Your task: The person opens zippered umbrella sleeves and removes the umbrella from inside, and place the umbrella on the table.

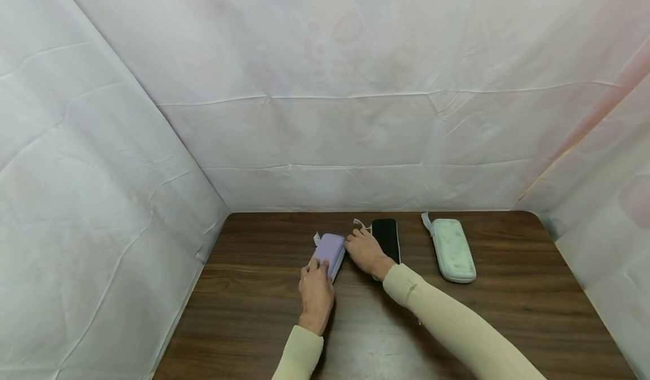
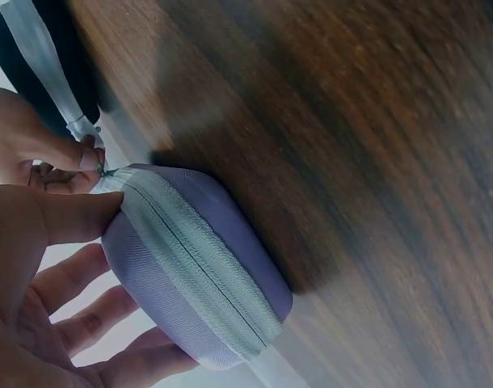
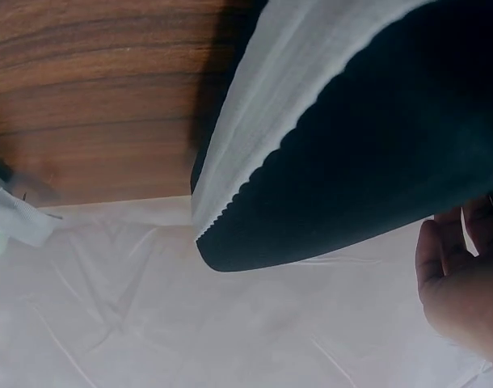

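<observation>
A purple zippered case [image 1: 331,248] lies tilted on the table, its pale zipper band [image 2: 200,271] fully in sight in the left wrist view. My left hand [image 1: 316,294] grips the near end of this case, thumb by the zipper's end and fingers spread over the other side. Beyond it, my right hand [image 1: 364,250] pinches the small zipper pull [image 2: 104,170] at the corner of the case with thumb and finger. Just to the right, partly covered by my right hand and wrist, is a black case [image 1: 387,239] with a white zipper.
A mint green case [image 1: 453,250] with a pale strap lies farther right on the brown wooden table [image 1: 249,312]. White sheeting [image 1: 325,131] walls off the back and both sides. The black case fills much of the right wrist view.
</observation>
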Available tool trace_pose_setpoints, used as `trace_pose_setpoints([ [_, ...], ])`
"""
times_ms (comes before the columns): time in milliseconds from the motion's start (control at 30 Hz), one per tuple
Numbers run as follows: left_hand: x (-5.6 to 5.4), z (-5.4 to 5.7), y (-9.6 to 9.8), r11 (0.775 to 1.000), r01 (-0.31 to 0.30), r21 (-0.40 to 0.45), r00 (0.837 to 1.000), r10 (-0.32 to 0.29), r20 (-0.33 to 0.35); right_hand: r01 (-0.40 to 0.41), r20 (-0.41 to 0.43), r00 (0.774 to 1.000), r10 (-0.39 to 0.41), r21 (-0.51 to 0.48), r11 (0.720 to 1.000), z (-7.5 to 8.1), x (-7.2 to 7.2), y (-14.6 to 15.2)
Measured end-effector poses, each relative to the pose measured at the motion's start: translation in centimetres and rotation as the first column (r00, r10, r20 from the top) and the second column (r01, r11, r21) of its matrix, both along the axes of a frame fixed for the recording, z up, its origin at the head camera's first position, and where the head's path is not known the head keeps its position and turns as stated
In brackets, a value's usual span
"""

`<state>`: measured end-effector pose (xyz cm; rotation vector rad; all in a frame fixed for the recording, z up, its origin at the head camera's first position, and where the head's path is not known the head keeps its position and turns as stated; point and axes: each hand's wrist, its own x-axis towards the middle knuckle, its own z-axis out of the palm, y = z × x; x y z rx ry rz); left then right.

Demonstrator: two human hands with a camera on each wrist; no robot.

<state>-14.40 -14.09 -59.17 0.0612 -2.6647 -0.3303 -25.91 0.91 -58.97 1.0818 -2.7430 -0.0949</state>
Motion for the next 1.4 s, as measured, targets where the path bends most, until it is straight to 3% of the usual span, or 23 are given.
trace_pose_setpoints([
  [367, -0.2, -0.1, 0.1, 1.000, -0.015, -0.009, 1.000, 0.015, 0.015, -0.008, 0.017, 1.000, 0.008, -0.006, 1.000, -0.2, 0.7, -0.7],
  [567, -0.4, 1.0, -0.7, 0.999, 0.048, -0.021, 0.994, -0.045, 0.104, -0.003, 0.009, 1.000, 0.003, 0.014, 1.000, 0.1, 1.0, -0.7],
  [800, -0.5, 1.7, -1.8, 0.992, 0.118, 0.038, 0.972, -0.124, 0.200, 0.002, 0.015, 1.000, -0.002, 0.000, 1.000, 0.0, 0.9, -0.8],
  [1133, -0.3, 1.5, -1.7, 0.995, 0.097, 0.036, 0.976, -0.103, 0.191, 0.000, 0.000, 1.000, 0.000, -0.028, 1.000, -0.3, 1.3, -1.0],
  [1400, -0.2, 1.2, -1.5, 0.996, 0.088, 0.031, 0.981, -0.092, 0.172, 0.012, 0.039, 0.999, -0.010, -0.039, 0.999, 0.1, 2.0, -1.1],
])
